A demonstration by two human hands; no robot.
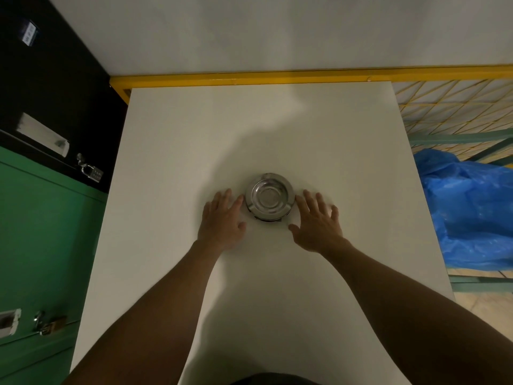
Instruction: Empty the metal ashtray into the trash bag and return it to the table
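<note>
A round shiny metal ashtray (269, 196) stands upright near the middle of the white table (347, 151); its bowl looks empty. My left hand (222, 220) lies flat on the table just left of it, fingers spread, fingertips close to the rim. My right hand (316, 223) lies flat just right of it, fingers apart, the index tip at the rim. Neither hand grips the ashtray. A blue trash bag (472, 215) sits off the table's right edge, lower than the tabletop.
Green lockers (39, 240) with padlocks (93, 172) stand along the left, with a black panel above them. A yellow bar (277, 76) runs behind the table's far edge, and yellow wire mesh (455, 107) stands at the right behind the bag. A white wall is beyond.
</note>
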